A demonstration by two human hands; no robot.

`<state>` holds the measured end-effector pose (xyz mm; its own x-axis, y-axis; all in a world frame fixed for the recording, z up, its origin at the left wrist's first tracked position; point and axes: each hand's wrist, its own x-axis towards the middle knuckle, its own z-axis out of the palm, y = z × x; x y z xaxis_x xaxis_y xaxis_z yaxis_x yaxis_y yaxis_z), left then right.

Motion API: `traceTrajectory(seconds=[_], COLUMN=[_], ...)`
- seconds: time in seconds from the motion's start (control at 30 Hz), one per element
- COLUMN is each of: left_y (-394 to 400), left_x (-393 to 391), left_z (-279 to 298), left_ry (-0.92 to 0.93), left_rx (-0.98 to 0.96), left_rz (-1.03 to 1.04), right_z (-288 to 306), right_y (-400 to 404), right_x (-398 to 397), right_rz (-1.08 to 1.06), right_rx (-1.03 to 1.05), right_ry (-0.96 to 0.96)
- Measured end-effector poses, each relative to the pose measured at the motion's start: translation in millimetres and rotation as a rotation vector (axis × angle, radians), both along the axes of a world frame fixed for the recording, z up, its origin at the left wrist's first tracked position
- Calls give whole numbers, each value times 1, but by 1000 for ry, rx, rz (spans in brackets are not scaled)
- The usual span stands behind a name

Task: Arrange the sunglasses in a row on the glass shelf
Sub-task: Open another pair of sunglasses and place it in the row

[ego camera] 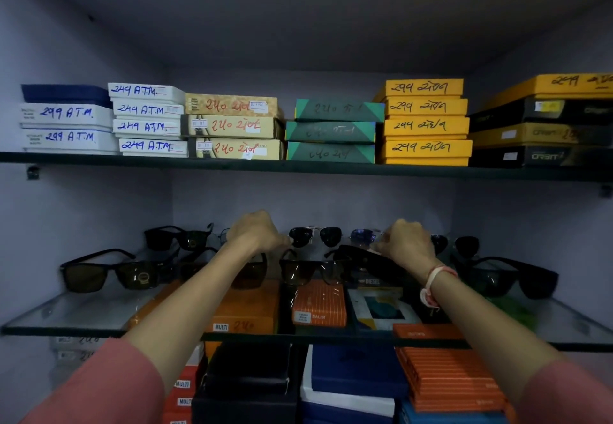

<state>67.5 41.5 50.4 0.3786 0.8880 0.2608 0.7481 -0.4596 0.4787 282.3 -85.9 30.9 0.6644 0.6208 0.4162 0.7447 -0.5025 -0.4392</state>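
Observation:
Two rows of sunglasses stand on the glass shelf [83, 311]. Black-framed sunglasses [109, 274] are at the front left and another dark pair [517, 277] at the front right. In the back row, my left hand [255, 234] is closed, its fingertips pinching the left edge of the dark aviator sunglasses [315, 236]. My right hand [408, 244] is closed at the right edge of the blue-lensed sunglasses [365, 236]. A black pair [368, 263] lies tilted just below that hand. My forearms hide part of the front row.
The upper shelf [298, 166] carries stacks of white, beige, green and yellow boxes [426, 125]. Orange, blue and black boxes [318, 304] sit beneath the glass shelf. Grey walls close in both sides and the back.

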Motion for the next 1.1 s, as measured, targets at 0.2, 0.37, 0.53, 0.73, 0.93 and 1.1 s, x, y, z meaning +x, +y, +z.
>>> traceTrajectory(seconds=[0.2, 0.37, 0.53, 0.73, 0.93, 1.1], left_y=[-14, -25, -38, -49, -48, -51], left_x=[15, 28, 40, 51, 49, 42], left_z=[3, 7, 15, 14, 16, 21], left_ry=[-43, -95, -202, -366, -322, -316], left_rx=[6, 25, 28, -291, -208, -239], left_rz=[-43, -147, -339, -417, -336, -349], right_z=[-7, -2, 11, 10, 13, 21], right_y=[-11, -20, -41, -60, -58, -64], right_x=[13, 17, 22, 9, 4, -1], right_rz=[49, 17, 85, 244, 285, 358], right_rx=[-194, 34, 244, 385, 330, 262], right_ry=[131, 179, 23, -135, -102, -131])
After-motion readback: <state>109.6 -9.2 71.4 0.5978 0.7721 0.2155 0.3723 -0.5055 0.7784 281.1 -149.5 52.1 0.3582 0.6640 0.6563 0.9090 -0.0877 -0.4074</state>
